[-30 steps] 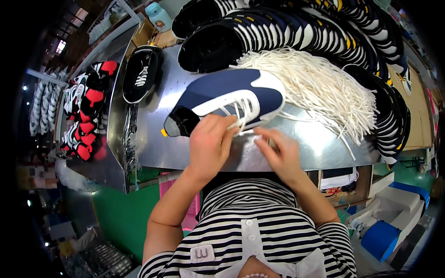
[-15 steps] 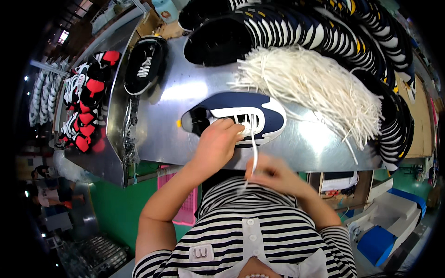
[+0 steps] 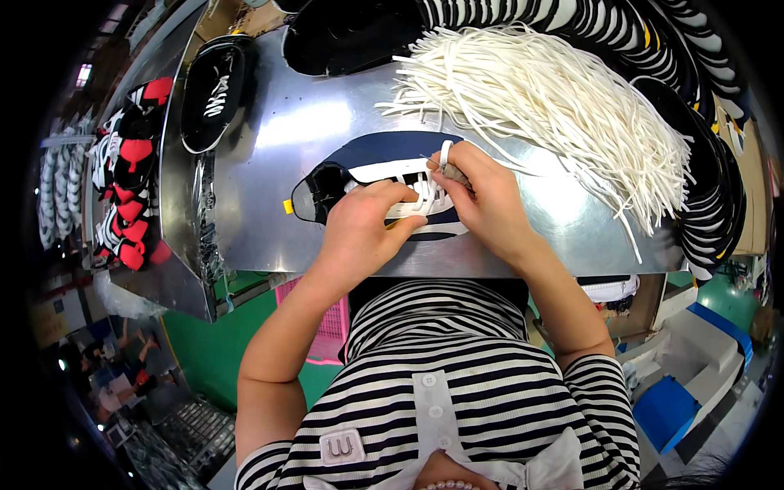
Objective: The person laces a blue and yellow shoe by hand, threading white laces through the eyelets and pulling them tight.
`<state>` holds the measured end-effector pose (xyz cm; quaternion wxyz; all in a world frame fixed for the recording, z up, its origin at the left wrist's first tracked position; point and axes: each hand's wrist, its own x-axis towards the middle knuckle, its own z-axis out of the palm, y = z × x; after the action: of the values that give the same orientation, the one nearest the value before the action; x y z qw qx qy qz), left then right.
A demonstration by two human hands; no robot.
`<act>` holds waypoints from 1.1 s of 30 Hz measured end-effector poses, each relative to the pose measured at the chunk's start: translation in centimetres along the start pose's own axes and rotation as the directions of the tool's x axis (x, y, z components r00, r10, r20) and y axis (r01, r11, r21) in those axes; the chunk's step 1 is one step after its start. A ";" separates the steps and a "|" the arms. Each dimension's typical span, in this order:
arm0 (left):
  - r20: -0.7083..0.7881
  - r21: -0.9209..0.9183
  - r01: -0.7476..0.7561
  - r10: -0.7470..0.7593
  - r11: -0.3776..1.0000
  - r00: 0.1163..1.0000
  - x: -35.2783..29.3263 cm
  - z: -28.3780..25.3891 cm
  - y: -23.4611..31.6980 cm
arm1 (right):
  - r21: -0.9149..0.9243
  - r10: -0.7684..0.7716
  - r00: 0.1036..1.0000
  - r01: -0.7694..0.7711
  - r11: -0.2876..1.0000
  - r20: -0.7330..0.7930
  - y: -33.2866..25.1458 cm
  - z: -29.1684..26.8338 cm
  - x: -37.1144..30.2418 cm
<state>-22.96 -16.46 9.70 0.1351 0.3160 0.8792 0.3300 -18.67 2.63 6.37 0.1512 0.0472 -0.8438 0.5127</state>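
A navy and white shoe upper (image 3: 384, 149) lies flat on the metal table, its heel with a yellow tab to the left and its toe to the right. My left hand (image 3: 366, 224) grips the upper at the lacing area, with thumb and forefinger either side of the white eyelet strips. Over the front of the lacing, my right hand (image 3: 490, 196) pinches a white shoelace (image 3: 446, 153), which loops up beside the forefinger. That hand covers much of the toe. The lace's tip is hidden among the fingers.
A thick bundle of white shoelaces (image 3: 555, 114) lies on the metal table (image 3: 286, 180) beyond my right hand. Rows of stacked uppers (image 3: 563, 16) curve around it. One black laced upper (image 3: 216, 94) lies far left, near red, black and white uppers (image 3: 131, 163). A pink basket (image 3: 331, 331) stands below.
My right hand has come up from the table's near edge to the lacing, drawing the long lace end with it. My left hand stays on the upper. The view has shifted slightly.
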 end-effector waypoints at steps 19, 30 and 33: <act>-0.144 0.157 -0.049 0.072 0.986 0.987 0.1 1.3 0.2 | 0.110 0.331 0.938 -0.342 0.933 0.105 -1.8 -0.7 -6.0; -0.148 0.088 -0.160 0.171 0.983 0.974 -2.2 1.7 0.2 | -0.155 0.232 0.971 -0.238 0.959 -0.058 -2.2 4.4 -5.4; -0.150 0.168 -0.213 0.239 0.962 0.960 -3.1 1.2 0.2 | 0.052 0.263 0.956 -0.272 0.961 0.131 -1.6 1.0 -5.9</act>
<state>-19.95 -17.76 8.98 -0.0024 0.3948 0.8677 0.3019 -12.89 0.53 5.46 0.0264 -0.0308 -0.8319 0.5534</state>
